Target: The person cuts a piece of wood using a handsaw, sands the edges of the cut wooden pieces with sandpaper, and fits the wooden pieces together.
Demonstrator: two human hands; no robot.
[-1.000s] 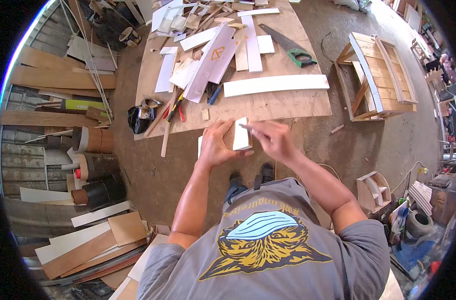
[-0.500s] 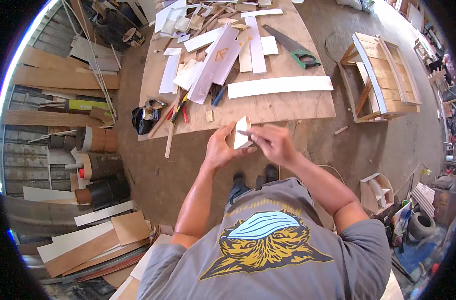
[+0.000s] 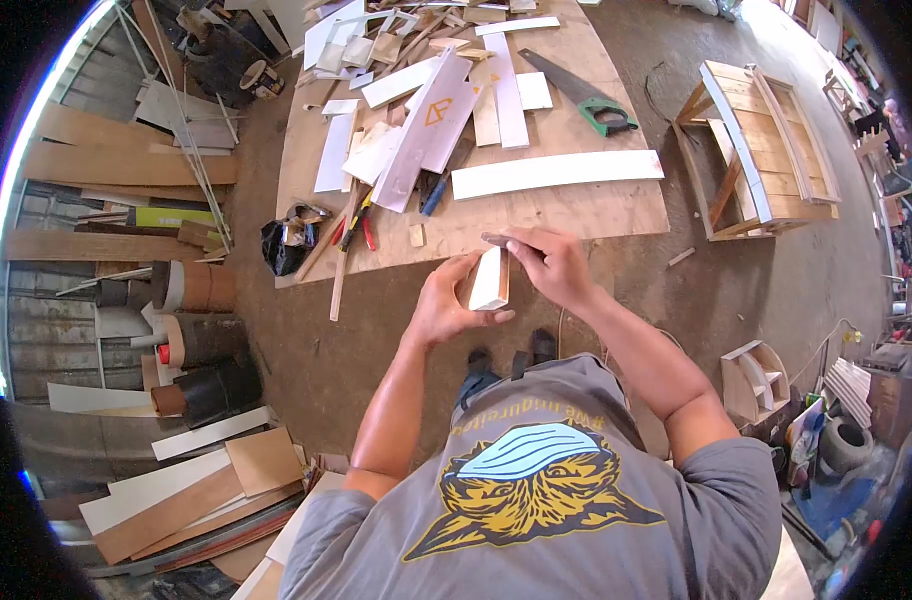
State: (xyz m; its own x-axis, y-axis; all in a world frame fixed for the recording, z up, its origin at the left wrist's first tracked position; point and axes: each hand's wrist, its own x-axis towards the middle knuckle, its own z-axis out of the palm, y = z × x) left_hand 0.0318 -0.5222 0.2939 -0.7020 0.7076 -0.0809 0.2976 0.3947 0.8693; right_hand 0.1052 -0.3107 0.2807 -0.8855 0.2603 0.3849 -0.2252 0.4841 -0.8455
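Note:
My left hand point(image 3: 444, 302) is closed around a small wooden block point(image 3: 488, 281) with a white top face and brown side. Its thumb lies across the near end and its fingers along the left side. At the block's far end, my right hand point(image 3: 558, 268) pinches a thin dark-brown piece point(image 3: 496, 240) that looks like folded sandpaper. Both hands are in front of my body, just off the near edge of the worktable point(image 3: 576, 222).
On the table lie a long white board point(image 3: 556, 175), a green-handled handsaw point(image 3: 584, 95), a pile of offcuts point(image 3: 416, 120) and a black bag point(image 3: 286, 242). A slatted wooden frame point(image 3: 761, 150) stands right. Boards point(image 3: 191, 500) lean lower left.
My right hand has moved the dark piece from the middle of the block's white face to its far end. My left hand has tilted the block, showing more of its brown side.

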